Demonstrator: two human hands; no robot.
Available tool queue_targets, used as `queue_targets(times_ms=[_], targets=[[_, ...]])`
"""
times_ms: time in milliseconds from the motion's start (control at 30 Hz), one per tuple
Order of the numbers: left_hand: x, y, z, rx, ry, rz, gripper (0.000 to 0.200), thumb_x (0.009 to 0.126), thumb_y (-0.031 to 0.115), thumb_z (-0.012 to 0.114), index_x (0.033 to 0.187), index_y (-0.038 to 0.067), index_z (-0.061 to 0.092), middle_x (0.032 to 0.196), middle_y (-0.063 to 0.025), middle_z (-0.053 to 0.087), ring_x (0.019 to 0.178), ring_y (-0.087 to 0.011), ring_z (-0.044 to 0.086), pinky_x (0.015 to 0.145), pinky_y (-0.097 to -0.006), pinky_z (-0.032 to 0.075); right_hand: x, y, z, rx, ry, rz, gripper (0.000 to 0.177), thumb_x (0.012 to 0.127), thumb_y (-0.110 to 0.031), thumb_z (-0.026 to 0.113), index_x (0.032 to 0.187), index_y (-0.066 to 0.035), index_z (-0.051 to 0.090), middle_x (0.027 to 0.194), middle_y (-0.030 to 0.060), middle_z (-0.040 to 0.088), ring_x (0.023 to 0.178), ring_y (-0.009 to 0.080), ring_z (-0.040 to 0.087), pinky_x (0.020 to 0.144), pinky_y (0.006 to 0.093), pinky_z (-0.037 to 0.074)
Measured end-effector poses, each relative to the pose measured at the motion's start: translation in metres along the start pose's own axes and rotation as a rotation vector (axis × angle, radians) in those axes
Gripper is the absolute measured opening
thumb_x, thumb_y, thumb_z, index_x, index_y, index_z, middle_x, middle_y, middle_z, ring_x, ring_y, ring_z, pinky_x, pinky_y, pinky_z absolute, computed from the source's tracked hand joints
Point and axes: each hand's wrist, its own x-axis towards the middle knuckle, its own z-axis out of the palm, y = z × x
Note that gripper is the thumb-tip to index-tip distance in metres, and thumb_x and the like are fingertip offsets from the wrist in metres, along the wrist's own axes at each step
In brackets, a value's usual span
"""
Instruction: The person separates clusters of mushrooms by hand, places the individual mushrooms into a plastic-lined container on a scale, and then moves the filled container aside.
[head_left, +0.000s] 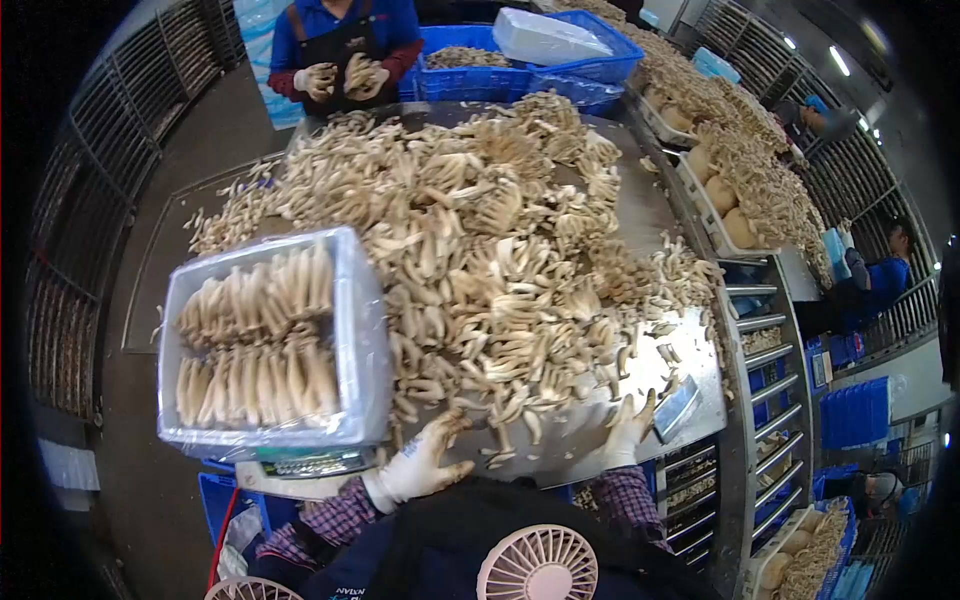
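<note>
My left hand (420,462), in a white glove with bare, soiled fingertips, rests at the near edge of the metal table (560,455). Its fingers are apart with nothing between them, close to loose mushrooms. My right hand (628,432), gloved too, has its fingers spread at the near right of the mushroom pile (480,250), beside a small flat bluish object (677,408). To the left, a plastic-lined white crate (370,340) holds two rows of long pale mushrooms (255,385). It sits on a scale (320,462) with a green display.
Across the table a co-worker (345,60) holds mushrooms in gloved hands. Blue crates (590,75) stand behind the pile. A roller conveyor (775,400) runs along the right, with trays of mushroom clusters (735,215) beyond. More people (880,280) are at the far right.
</note>
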Motion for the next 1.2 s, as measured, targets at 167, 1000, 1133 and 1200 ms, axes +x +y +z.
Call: queue_targets(times_ms=[167, 1000, 1133, 1200], targets=[[0.023, -0.069, 0.077, 0.592, 0.095, -0.346, 0.118, 0.065, 0.052, 0.086, 0.154, 0.004, 0.025, 0.159, -0.0327, 0.008, 0.146, -0.0525, 0.006, 0.119, -0.0603, 0.007, 0.015, -0.008, 0.031, 0.074, -0.203, -0.040, 0.077, 0.094, -0.033, 0.064, 0.154, -0.004, 0.026, 0.160, 0.0235, 0.016, 0.148, 0.0378, 0.020, 0.121, 0.0486, 0.017], [0.404, -0.159, -0.049, 0.930, 0.527, -0.383, 0.091, 0.070, 0.025, 0.080, 0.151, 0.011, 0.039, 0.159, -0.0205, 0.027, 0.146, -0.0417, 0.023, 0.122, -0.0512, 0.015, 0.225, -0.230, 0.190, 0.175, -1.173, -0.417, 0.058, 0.089, -0.027, 0.066, 0.144, -0.013, 0.051, 0.157, 0.0249, 0.030, 0.142, 0.0358, 0.038, 0.114, 0.0435, 0.035], [0.392, -0.128, -0.036, 0.803, 0.617, -0.268, 0.095, 0.068, 0.020, 0.081, 0.151, 0.007, 0.036, 0.155, -0.0250, 0.032, 0.142, -0.0484, 0.025, 0.121, -0.0522, 0.017, 0.293, -0.192, 0.103, -0.364, -0.593, -0.358, 0.071, 0.076, -0.025, 0.084, 0.138, -0.006, 0.055, 0.147, 0.0172, 0.046, 0.127, 0.0347, 0.052, 0.110, 0.0413, 0.045], [0.371, -0.094, -0.023, 0.667, 0.534, -0.372, 0.093, 0.071, 0.021, 0.080, 0.152, 0.010, 0.035, 0.153, -0.0282, 0.031, 0.141, -0.0488, 0.026, 0.120, -0.0521, 0.021, 0.318, -0.149, 0.093, 0.077, -1.064, 0.155, 0.065, 0.078, -0.022, 0.084, 0.135, -0.004, 0.058, 0.141, 0.0150, 0.050, 0.119, 0.0267, 0.058, 0.100, 0.0346, 0.051]])
